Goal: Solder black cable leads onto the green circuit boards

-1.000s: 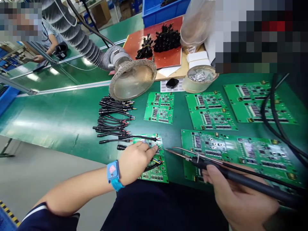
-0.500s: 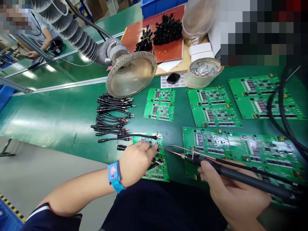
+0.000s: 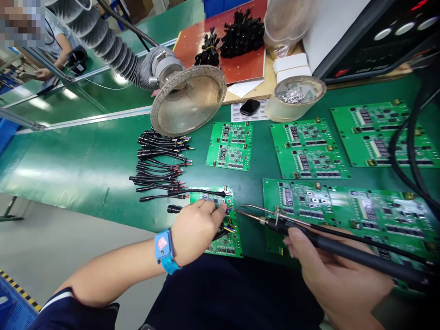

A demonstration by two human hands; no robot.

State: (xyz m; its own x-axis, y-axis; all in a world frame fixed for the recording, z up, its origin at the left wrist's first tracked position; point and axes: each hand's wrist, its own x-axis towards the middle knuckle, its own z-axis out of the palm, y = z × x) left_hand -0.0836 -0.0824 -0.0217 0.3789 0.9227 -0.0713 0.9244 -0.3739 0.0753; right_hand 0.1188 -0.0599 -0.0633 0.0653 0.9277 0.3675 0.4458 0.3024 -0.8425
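Note:
My right hand is wrapped round a black soldering iron with a thin metal tube clamped along it. The iron's tip points left, close to the right edge of a green circuit board. My left hand, with a blue wrist strap, is closed over that board. It pinches a black cable, whose plug sticks out left of the hand and whose thin wires show by the fingertips. Another black cable lies across the board's upper part. More coloured wire ends rest below my fingers.
Left of the boards lies a row of black cables. A fume extractor hood hangs above them. More circuit boards lie around. At the back are a tub of metal shavings and a black control unit. A person sits across.
The view has shifted slightly, and the black unit at upper right now shows. Both hands keep nearly the same pose, with the iron's tip still near the board's right edge.

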